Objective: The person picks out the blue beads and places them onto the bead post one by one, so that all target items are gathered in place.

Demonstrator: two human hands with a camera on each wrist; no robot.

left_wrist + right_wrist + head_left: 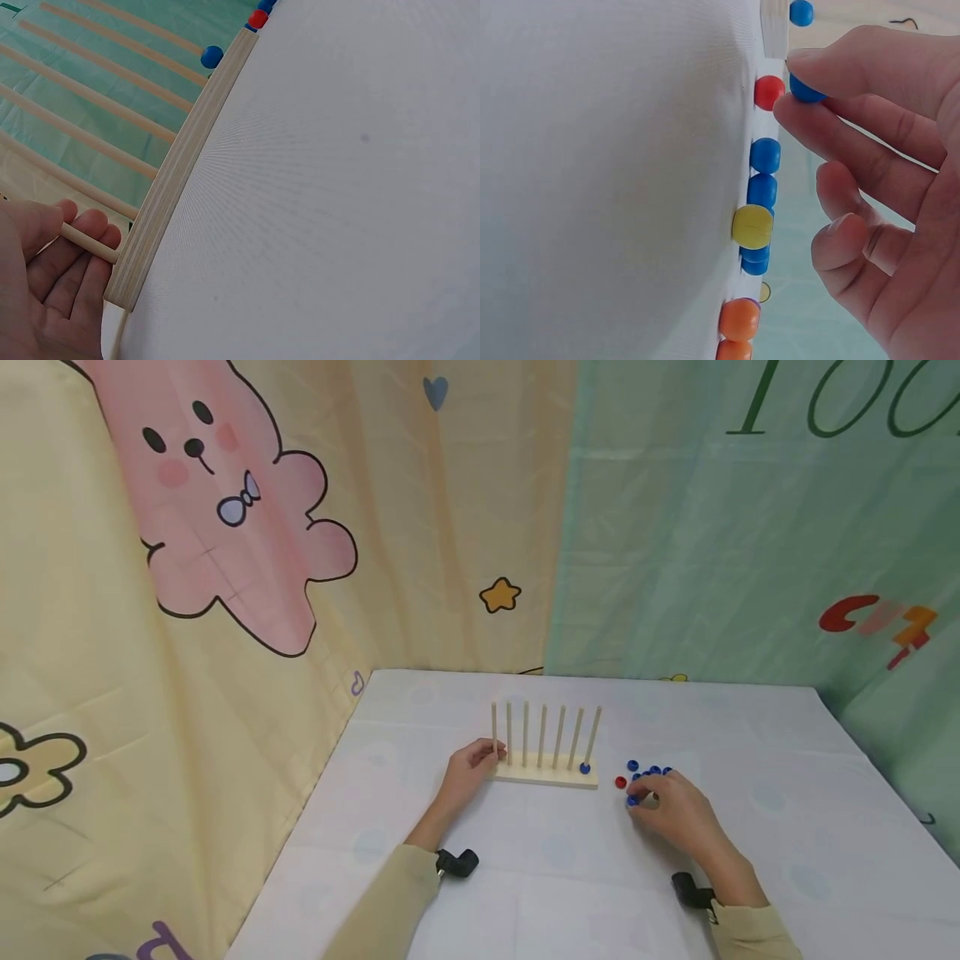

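Pegged stand (543, 775) on table (525, 877), bead (585, 768) on rightmost peg (593, 735), loose beads (655, 770) right of stand

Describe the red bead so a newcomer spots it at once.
On the white table stands a wooden board with upright pegs. Past its right end in the head view, loose beads lie by the right hand. The red bead is nearest the board, the only red one showing.

Peg rack (543, 776): we see pale wood, its edge finely striped.
Beads (752, 226): we find blue, red, yellow and orange.
Sleeves (390, 902): plain beige to us.
Tablecloth (570, 910): we see white with faint bluish spots.
Backdrop (420, 527): we see cream with a pink bear (247, 564), beside green.
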